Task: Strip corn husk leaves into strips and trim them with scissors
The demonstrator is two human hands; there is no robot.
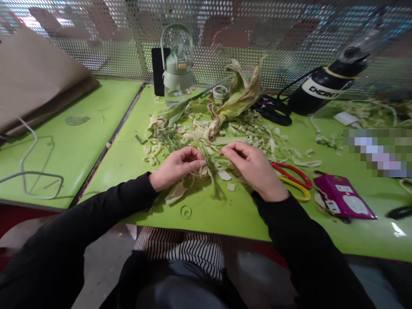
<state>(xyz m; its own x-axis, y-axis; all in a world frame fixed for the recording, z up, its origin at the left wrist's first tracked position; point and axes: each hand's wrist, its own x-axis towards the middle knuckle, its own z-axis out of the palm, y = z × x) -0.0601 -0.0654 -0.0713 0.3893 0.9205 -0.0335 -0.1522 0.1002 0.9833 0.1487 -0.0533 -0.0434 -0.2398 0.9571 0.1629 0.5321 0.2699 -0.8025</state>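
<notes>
My left hand (176, 166) is closed in a pinch on a small bundle of pale green husk strips (204, 171), whose loose ends hang over the table. To its right, my right hand (254, 169) also has thumb and fingers pinched together; whatever is between them is too small to make out. Just beyond both hands lies a heap of cut husk scraps (196, 135) with thin green sprigs (174, 139) in it. A large corn husk (240, 101), dried and peeled open, stands out of the heap. Small white pieces (224, 175) lie between my hands.
Red-and-yellow-handled scissors (296, 176) and a purple device (344, 197) are right of my right hand. Behind stand a pale green water bottle (178, 79), a dark phone (158, 71), a black tool (318, 90) and a perforated screen (212, 25). Brown paper (38, 77) lies left.
</notes>
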